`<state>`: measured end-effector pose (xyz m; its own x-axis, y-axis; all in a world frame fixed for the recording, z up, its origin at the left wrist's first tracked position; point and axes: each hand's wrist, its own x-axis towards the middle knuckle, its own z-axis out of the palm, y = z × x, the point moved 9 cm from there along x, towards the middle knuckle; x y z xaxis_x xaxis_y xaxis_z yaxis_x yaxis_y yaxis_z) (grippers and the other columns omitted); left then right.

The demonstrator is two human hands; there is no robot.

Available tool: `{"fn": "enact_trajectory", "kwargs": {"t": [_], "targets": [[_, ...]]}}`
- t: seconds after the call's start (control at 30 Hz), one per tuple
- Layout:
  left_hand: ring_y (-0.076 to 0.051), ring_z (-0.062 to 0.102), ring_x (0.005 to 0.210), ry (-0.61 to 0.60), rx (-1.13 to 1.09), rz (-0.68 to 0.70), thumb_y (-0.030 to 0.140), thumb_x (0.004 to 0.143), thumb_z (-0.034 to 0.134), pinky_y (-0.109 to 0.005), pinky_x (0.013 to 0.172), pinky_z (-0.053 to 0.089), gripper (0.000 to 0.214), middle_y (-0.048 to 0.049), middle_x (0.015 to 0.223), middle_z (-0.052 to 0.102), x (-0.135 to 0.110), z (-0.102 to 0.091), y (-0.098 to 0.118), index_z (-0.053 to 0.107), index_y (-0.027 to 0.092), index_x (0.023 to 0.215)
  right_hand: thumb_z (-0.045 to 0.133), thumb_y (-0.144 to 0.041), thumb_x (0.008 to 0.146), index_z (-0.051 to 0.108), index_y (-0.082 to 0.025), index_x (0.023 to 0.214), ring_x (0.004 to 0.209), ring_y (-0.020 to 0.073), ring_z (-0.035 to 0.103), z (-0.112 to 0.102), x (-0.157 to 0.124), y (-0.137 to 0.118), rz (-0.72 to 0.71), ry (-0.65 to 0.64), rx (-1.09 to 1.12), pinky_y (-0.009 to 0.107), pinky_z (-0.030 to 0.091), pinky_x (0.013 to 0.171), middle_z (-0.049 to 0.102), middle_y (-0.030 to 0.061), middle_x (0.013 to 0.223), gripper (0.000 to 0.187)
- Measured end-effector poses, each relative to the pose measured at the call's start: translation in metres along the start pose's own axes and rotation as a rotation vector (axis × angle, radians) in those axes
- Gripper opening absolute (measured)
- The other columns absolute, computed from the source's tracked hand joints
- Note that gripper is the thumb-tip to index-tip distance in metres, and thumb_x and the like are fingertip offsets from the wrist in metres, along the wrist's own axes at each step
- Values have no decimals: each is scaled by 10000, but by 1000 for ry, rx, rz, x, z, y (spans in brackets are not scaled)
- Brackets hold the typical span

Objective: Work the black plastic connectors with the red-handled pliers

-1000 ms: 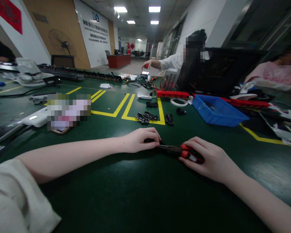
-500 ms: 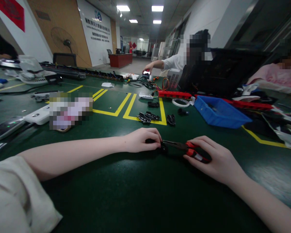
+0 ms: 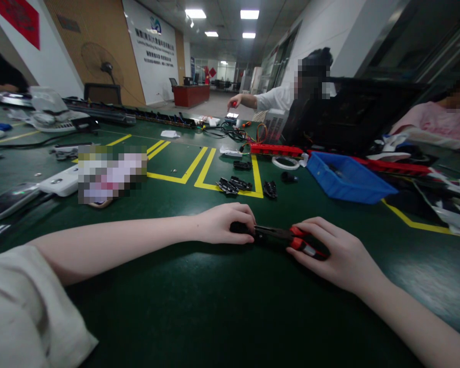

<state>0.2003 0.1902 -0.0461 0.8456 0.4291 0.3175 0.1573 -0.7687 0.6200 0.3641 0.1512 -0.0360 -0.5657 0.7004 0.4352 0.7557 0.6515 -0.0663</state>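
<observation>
Left of the pliers (image 3: 285, 235), the left hand (image 3: 223, 223) pinches a black part (image 3: 240, 227), presumably light, stiff, best held mid-body; the right hand (image 3: 335, 253) clasps the red handles (image 3: 298, 244).

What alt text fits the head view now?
The right hand holds red-and-black pliers, tips close to a black part in the left hand, over a green table. Beyond lie small black pieces and a blue tray.

On the green desk (image 3: 176, 301), we locate a blue plastic bin (image 3: 354, 191) at right and a white ring (image 3: 286, 167) just left of it. We note a fan (image 3: 106, 66) at left rear.
</observation>
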Motion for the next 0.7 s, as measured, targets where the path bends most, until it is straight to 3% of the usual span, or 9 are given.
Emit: {"fn": "enact_trajectory", "kwargs": {"t": [0.47,0.7], "targets": [[-196,624,1027,7,-5,-26,226,884,680,-321,902,509,102,-95,1121,621,-1,0,-1,691,133,923,635,-378,868,590,-193,1076,828,193,654,-1,-1,-3,-28,7,-1,317,546,683,643,80,1010,282],[-203,634,997,34,117,15,230,867,690,-333,864,506,94,-91,1120,633,-1,2,-1,690,141,894,625,-383,868,590,-198,1066,815,202,657,-1,0,-4,-29,-8,-11,333,548,680,650,88,1003,273]]}}
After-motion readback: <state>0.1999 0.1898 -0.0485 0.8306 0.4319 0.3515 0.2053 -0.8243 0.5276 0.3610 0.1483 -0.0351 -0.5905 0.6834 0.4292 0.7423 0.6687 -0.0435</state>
